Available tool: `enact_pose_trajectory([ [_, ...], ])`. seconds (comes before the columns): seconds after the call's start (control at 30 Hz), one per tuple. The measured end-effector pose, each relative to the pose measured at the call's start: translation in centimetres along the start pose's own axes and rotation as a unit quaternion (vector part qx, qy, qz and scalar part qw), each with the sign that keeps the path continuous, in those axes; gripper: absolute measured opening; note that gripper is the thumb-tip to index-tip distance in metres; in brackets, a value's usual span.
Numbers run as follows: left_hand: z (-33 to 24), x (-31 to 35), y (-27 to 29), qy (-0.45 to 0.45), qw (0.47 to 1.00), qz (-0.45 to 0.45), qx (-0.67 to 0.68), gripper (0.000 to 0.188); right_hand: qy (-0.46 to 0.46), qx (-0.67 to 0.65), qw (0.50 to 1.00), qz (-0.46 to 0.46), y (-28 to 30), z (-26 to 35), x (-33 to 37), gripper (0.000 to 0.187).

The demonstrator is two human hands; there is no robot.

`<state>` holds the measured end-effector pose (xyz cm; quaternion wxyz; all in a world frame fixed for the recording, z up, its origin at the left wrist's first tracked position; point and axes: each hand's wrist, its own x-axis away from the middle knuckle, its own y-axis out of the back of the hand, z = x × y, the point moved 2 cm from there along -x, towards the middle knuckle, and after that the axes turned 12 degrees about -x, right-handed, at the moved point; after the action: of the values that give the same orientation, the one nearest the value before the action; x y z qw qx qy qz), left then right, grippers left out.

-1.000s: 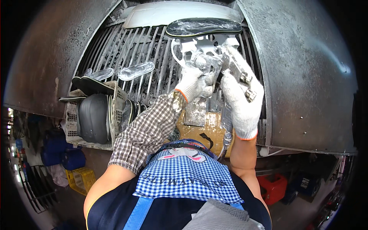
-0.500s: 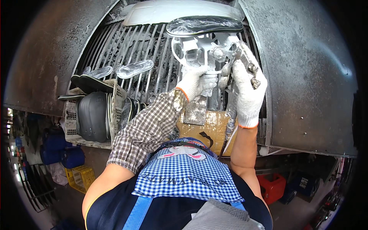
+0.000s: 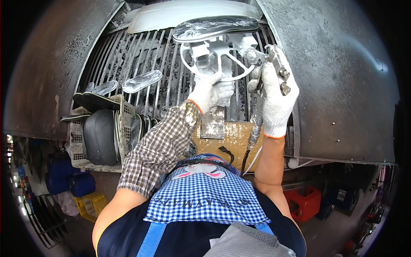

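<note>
A dark, glossy shoe sole (image 3: pixel 216 29) lies lengthwise across the top of a white, paint-coated wheel stand (image 3: pixel 220 48) with a spoked rim. My left hand (image 3: pixel 210 92), in a white knit glove with an orange cuff, is closed at the near side of the rim, below the sole. In my gloved right hand (image 3: pixel 278 100) is a paint-crusted spray gun (image 3: pixel 257 57), its front end by the right side of the wheel. A hose (image 3: pixel 254 128) runs down from the gun. The trigger fingers are partly hidden behind the gun.
White-smeared metal slats (image 3: pixel 147 47) lie beneath, with clear-topped soles (image 3: pixel 142 81) on them at left. A plastic basket (image 3: pixel 127 128) holds dark soles (image 3: pixel 100 135). Cardboard (image 3: pixel 233 139) covers the near edge. Metal side panels (image 3: pixel 342 85) flank the booth.
The spray gun and my right hand have drawn back rightward from the wheel, uncovering its right spoke and rim. The whole view has shifted slightly. My left hand stays at the rim.
</note>
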<state>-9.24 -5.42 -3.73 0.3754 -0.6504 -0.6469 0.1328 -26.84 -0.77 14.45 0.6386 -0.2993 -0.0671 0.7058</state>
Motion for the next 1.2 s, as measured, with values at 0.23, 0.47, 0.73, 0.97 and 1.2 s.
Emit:
enact_pose_trajectory([
  [0.23, 0.0, -0.4, 0.4, 0.001, 0.999, 0.030, 0.030, 0.035, 0.032, 0.060, 0.998, -0.005, -0.1, 0.8, 0.7, 0.050],
  [0.47, -0.6, 0.3, -0.1, -0.012, 1.000, 0.019, 0.022, 0.043, -0.005, 0.016, 1.000, 0.013, -0.4, 0.9, 0.4, 0.048],
  [0.73, -0.9, 0.5, 0.1, 0.001, 0.997, 0.063, 0.039, 0.041, 0.021, 0.030, 0.999, -0.039, 1.3, 0.8, -0.8, 0.047],
  [0.97, -1.1, 0.8, 0.4, 0.001, 0.999, 0.033, 0.043, 0.036, 0.039, -0.006, 0.997, -0.067, 2.3, 1.5, -1.6, 0.048],
  [1.2, -1.7, 1.5, 0.0, -0.017, 0.998, 0.050, 0.023, 0.040, 0.061, 0.023, 0.991, -0.118, 2.4, 2.8, -0.9, 0.052],
])
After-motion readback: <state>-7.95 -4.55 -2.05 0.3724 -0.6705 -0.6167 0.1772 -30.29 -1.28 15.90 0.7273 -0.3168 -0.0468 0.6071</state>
